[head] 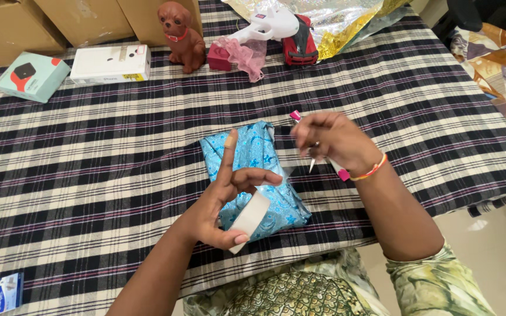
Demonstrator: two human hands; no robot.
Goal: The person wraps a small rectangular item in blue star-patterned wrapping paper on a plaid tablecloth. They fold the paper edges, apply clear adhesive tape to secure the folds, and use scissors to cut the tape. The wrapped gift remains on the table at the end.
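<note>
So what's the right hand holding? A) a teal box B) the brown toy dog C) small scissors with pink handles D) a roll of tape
C: the right hand grips small scissors with pink handles beside the blue wrapped parcel; the tape roll is in the left hand, and the toy dog stands far back on the table.

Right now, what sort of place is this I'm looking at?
Probably a home table used for gift wrapping: a checked tablecloth, a parcel in blue wrapping paper, a tape roll in the left hand, plus a toy dog and cardboard boxes.
</note>
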